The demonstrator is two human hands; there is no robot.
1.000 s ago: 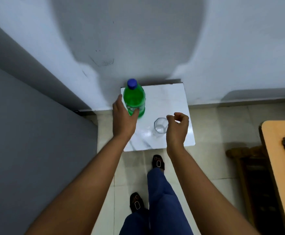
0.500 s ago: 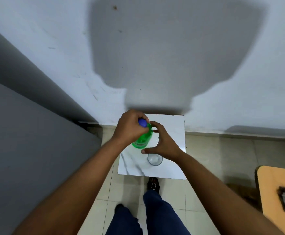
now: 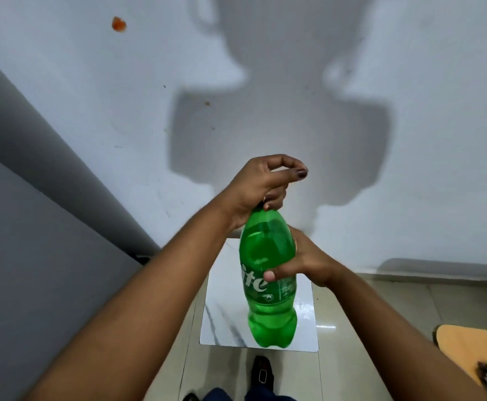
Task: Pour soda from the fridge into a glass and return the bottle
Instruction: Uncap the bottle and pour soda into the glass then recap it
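Observation:
A green soda bottle (image 3: 268,273) is held up in the air above the small white marble-top table (image 3: 224,319). My right hand (image 3: 303,259) is wrapped around the bottle's middle from the right, thumb across the label. My left hand (image 3: 261,186) is closed over the bottle's top, so the blue cap is hidden under its fingers. The bottle stands nearly upright and looks almost full. The glass is hidden behind the bottle.
A grey fridge side (image 3: 34,256) fills the left. The white wall (image 3: 352,82) is straight ahead. A wooden table corner (image 3: 473,345) with a dark object on it sits at the lower right. My shoe (image 3: 262,374) is on the tiled floor below the marble table.
The bottle has been lifted off the marble table toward the camera. My right hand has closed around its body, and my left hand stays over the cap. The view has tilted upward.

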